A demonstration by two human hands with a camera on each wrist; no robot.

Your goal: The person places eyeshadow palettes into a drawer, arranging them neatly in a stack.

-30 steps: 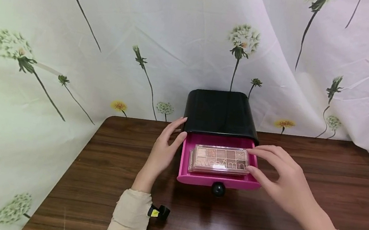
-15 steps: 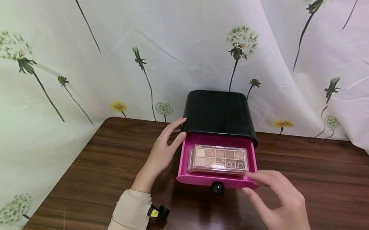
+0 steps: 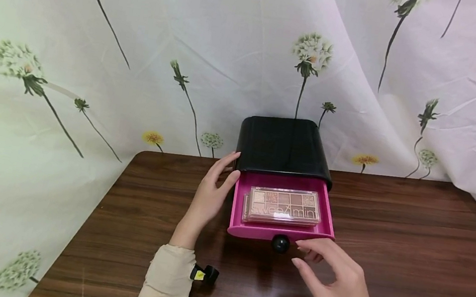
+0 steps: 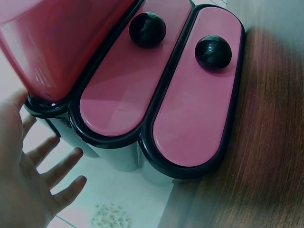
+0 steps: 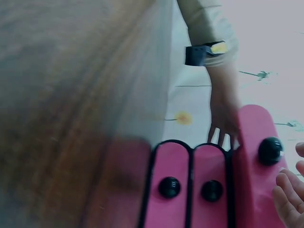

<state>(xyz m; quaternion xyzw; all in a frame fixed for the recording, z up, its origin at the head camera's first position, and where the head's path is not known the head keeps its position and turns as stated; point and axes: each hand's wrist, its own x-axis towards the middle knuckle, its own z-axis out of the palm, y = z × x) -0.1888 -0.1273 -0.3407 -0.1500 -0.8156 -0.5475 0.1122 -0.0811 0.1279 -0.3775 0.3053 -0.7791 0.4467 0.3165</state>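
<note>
A black drawer unit stands at the table's back edge, its pink top drawer pulled out. Inside that drawer lies a clear-lidded eyeshadow palette, with the edge of another palette showing under it. My left hand rests against the unit's left side, fingers extended. Just right of the drawer's round black knob is my right hand, thumb and forefinger apart and holding nothing. In the right wrist view, the right hand's fingers are near the knob without visible contact.
Below the pulled-out drawer, two more pink drawers with black knobs are pushed in, seen in the left wrist view. The unit stands on a dark wooden table. A white dandelion-print cloth hangs behind.
My right hand has left the palette's right end and moved down and left, past the drawer's front right corner, to beside the knob. My left hand stays in place.
</note>
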